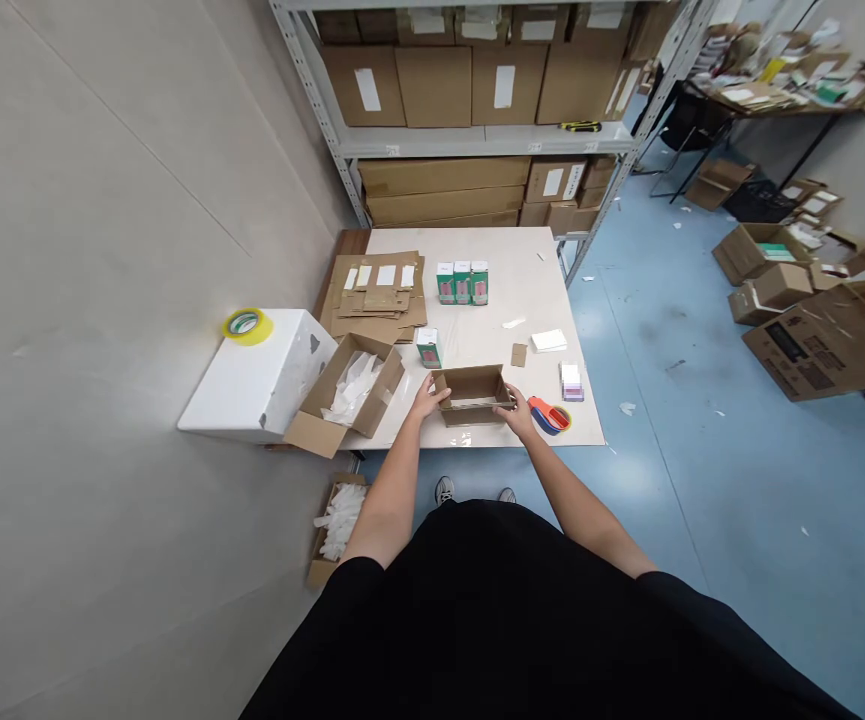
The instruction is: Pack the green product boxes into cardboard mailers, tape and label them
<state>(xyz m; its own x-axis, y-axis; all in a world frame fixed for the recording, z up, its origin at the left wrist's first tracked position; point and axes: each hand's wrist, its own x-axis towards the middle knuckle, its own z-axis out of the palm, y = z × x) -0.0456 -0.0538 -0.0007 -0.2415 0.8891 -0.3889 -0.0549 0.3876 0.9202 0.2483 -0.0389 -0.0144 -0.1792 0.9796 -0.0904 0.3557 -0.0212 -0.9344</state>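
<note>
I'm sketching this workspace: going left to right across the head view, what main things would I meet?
Round yellow roll of tape, open brown cardboard carton holding crumpled white plastic, bare left hand, small open brown cardboard box, bare right hand, orange-and-blue tape dispenser, large printed brown cardboard box.

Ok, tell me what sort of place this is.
Probably a packing station in a storeroom or small warehouse: a metal rack stacked with cardboard boxes, and a tape dispenser on the table near an open carton.
</note>
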